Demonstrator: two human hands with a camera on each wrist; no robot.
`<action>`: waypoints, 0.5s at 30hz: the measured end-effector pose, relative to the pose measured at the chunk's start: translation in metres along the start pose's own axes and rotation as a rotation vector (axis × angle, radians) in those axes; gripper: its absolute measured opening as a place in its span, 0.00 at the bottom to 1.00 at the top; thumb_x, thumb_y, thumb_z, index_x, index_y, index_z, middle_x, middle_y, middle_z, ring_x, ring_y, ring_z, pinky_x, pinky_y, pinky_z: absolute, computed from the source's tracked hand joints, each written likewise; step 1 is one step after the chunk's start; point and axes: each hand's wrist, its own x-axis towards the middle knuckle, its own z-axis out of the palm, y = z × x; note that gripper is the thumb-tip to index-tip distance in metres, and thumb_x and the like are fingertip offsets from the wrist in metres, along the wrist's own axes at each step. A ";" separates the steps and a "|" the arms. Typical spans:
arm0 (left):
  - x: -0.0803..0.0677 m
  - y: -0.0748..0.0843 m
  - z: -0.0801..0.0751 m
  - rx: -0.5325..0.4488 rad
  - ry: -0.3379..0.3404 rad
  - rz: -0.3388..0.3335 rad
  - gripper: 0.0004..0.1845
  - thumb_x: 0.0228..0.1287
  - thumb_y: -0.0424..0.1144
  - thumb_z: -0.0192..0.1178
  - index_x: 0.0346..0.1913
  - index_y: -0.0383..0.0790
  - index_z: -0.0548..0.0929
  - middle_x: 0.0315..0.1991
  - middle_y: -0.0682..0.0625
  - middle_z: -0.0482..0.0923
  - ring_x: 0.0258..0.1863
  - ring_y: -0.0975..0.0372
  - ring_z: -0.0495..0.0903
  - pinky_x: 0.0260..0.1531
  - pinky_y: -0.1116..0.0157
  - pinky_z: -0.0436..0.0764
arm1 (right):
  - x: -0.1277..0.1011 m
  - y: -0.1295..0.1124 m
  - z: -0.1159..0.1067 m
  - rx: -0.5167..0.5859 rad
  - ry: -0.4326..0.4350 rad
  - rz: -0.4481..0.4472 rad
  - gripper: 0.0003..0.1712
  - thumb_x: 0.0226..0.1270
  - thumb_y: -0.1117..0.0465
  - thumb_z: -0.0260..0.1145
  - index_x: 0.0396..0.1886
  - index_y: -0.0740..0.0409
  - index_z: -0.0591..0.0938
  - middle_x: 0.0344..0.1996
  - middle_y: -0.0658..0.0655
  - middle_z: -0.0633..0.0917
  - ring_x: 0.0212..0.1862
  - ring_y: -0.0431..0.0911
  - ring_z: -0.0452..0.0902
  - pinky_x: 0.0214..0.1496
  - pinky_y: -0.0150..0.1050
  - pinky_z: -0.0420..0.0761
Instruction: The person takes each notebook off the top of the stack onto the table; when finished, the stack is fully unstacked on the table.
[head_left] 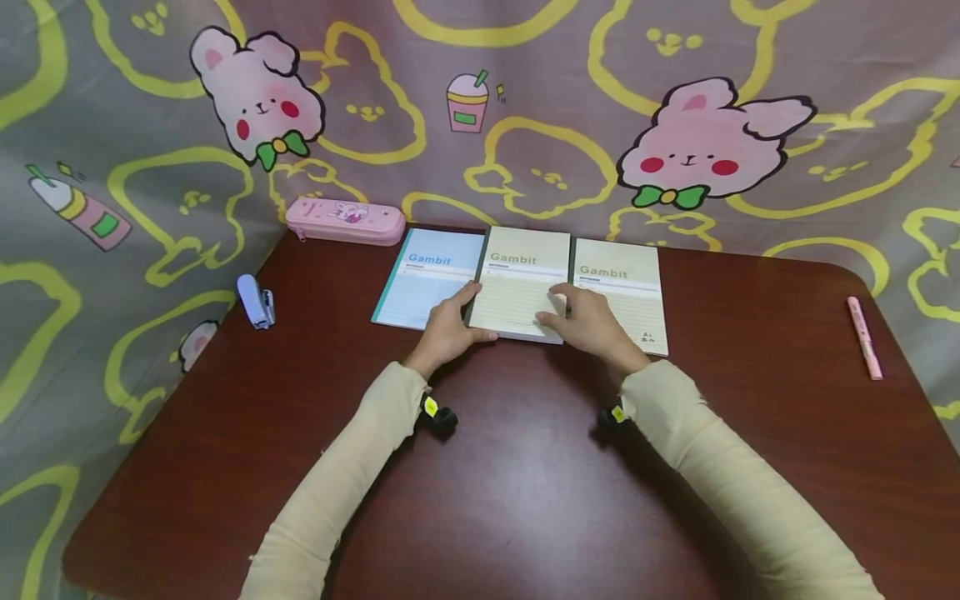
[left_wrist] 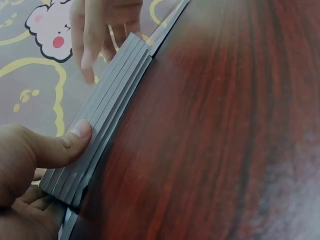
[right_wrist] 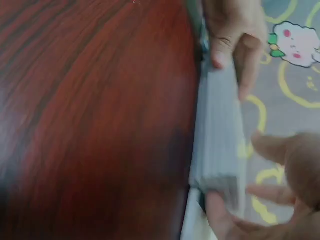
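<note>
Fingers [head_left: 480, 287] of both hands curled round the notebook stack [head_left: 521, 287], one at each near corner

We see a dark red-brown wooden table [head_left: 525, 500] with rounded corners, backed by a grey cloth [head_left: 847, 50] printed with pink bunnies and yellow outlines; even light.

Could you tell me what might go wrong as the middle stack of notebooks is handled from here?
The stack is fanned at its near edge, so the notebooks could slide apart if lifted. It overlaps the blue notebook and the right notebook, which could be dragged along. The left hand and right hand grip only the corners.
</note>
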 end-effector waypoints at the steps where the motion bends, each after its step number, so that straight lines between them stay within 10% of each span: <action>1: -0.001 0.000 0.000 -0.005 0.000 -0.004 0.48 0.46 0.39 0.77 0.71 0.39 0.65 0.74 0.42 0.59 0.73 0.53 0.59 0.73 0.60 0.59 | 0.002 -0.002 0.004 -0.002 0.013 0.016 0.32 0.65 0.53 0.67 0.62 0.66 0.73 0.40 0.70 0.84 0.48 0.63 0.79 0.54 0.55 0.76; 10: -0.001 -0.001 -0.001 -0.008 0.009 -0.029 0.50 0.46 0.41 0.78 0.73 0.39 0.62 0.73 0.42 0.61 0.72 0.51 0.62 0.71 0.58 0.62 | 0.007 -0.001 0.007 0.044 0.102 0.147 0.29 0.60 0.59 0.71 0.59 0.65 0.75 0.49 0.72 0.81 0.56 0.65 0.72 0.61 0.57 0.71; 15: 0.000 0.000 -0.001 0.001 -0.008 -0.016 0.48 0.47 0.41 0.77 0.72 0.38 0.64 0.74 0.43 0.58 0.73 0.53 0.59 0.72 0.60 0.60 | 0.004 0.003 0.002 0.082 0.138 0.145 0.23 0.64 0.59 0.66 0.58 0.63 0.77 0.34 0.66 0.84 0.34 0.53 0.76 0.38 0.45 0.77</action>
